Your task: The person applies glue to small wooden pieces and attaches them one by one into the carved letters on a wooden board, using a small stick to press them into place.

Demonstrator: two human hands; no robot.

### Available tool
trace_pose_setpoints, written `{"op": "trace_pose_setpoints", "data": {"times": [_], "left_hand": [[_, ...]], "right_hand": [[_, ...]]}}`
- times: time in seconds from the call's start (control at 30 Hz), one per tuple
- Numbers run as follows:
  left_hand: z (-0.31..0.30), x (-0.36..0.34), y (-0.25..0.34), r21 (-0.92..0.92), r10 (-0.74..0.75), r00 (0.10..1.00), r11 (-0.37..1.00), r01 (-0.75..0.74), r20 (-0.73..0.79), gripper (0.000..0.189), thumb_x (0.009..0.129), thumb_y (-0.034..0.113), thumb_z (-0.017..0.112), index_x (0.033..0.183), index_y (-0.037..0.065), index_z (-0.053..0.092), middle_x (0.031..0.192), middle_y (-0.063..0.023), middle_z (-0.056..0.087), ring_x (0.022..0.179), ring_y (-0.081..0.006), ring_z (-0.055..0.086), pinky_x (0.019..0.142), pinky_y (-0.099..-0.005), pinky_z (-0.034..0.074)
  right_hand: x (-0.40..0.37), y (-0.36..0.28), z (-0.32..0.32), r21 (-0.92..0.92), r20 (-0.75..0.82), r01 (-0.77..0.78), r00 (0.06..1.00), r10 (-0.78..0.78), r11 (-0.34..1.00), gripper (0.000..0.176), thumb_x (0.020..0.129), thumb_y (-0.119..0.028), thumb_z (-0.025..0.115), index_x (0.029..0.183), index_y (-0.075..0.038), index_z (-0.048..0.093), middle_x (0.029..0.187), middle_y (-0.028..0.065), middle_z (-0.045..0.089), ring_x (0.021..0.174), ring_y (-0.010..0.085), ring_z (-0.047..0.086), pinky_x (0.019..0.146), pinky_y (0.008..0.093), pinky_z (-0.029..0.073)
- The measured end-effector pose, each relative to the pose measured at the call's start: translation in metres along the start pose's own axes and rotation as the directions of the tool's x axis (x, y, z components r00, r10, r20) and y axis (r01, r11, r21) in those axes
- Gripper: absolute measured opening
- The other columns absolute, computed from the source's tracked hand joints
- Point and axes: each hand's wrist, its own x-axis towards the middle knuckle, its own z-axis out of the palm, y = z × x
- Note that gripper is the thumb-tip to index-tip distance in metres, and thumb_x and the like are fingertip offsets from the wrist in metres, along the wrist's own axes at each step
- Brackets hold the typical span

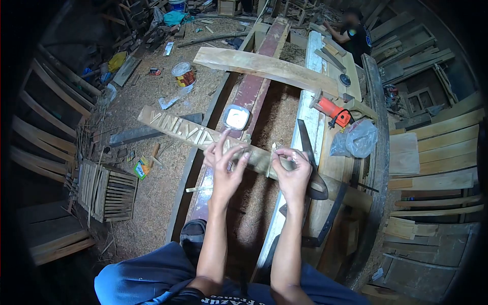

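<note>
A long curved wooden board (259, 156) lies across the bench, with raised wooden strips (175, 126) in a zigzag pattern on its left part. My left hand (223, 160) is over the board beside the strips, its fingers spread and bent. Just right of it, my right hand (292, 170) pinches a small thin light-coloured wooden piece (273, 152) between thumb and forefinger. A square tub of white paste (237, 118) stands behind the board. The handsaw (305, 137) lies beside my right hand, its handle near the board.
A second curved board (264, 68) crosses the bench farther back. An orange power tool (333, 112) and a plastic bag (356, 138) are at the right. A paint can (183, 74) stands on the sawdust-covered floor. A co-worker (353, 35) is at the back right.
</note>
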Motion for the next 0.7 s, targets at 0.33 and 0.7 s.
{"op": "trace_pose_setpoints", "data": {"times": [0.33,0.7], "left_hand": [[0.001,-0.007,0.0,-0.011,0.068,0.975,0.998,-0.068,0.213,0.026,0.09,0.026,0.074,0.115,0.027,0.078,0.164,-0.0055,0.034,0.139,-0.039,0.027,0.116,-0.0536,0.012],[0.002,-0.007,-0.003,-0.019,0.118,0.967,0.993,-0.117,0.227,0.02,0.09,0.027,0.073,0.109,0.021,0.08,0.164,-0.0046,0.035,0.138,-0.0404,0.03,0.116,-0.0536,0.013]], "right_hand": [[-0.002,-0.02,-0.003,-0.129,0.234,0.155,0.965,-0.121,0.98,0.03,0.072,-0.01,0.081,0.095,-0.01,0.061,0.086,0.0012,0.066,0.074,0.0208,0.057,0.081,0.0365,0.04],[-0.004,-0.017,-0.005,-0.111,0.281,0.18,0.949,-0.143,0.977,0.028,0.072,-0.01,0.081,0.091,-0.009,0.061,0.087,0.0016,0.066,0.076,0.0216,0.056,0.081,0.0364,0.041]]}}
